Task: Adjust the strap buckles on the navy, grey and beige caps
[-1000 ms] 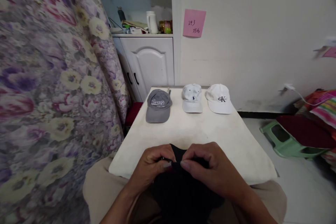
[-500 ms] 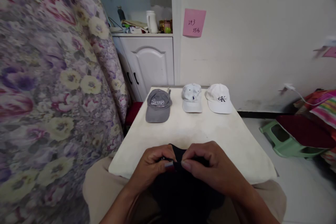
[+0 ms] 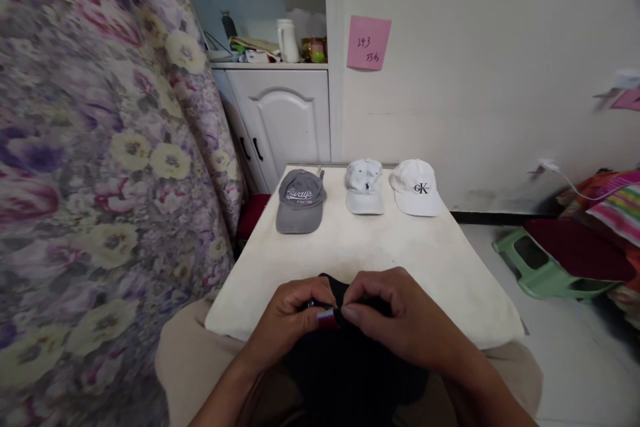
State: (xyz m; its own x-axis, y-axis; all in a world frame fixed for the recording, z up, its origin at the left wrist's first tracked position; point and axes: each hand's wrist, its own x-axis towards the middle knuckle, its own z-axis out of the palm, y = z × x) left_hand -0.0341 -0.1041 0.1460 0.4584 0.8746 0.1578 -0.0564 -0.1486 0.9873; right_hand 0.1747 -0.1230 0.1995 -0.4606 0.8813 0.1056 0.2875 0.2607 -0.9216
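Note:
My left hand (image 3: 287,323) and my right hand (image 3: 395,320) are both pinched on a black cap (image 3: 350,367) that rests at the near edge of the white table (image 3: 370,253) and over my lap. The fingertips meet at the cap's top edge, where a small reddish tag shows between them. Three caps lie in a row at the table's far edge: a grey cap (image 3: 300,201) on the left, a white cap with a small logo (image 3: 365,186) in the middle, and a white cap with black letters (image 3: 417,188) on the right.
A floral curtain (image 3: 100,167) hangs close on the left. Behind the table stand a white cabinet (image 3: 285,120) with a jug and clutter on top, and a wall with a pink note (image 3: 369,43). A green stool (image 3: 545,270) and striped bedding sit on the right.
The view has shifted slightly; my hands keep their pinch on the black cap, and a bit more of the reddish tag shows between the fingertips.

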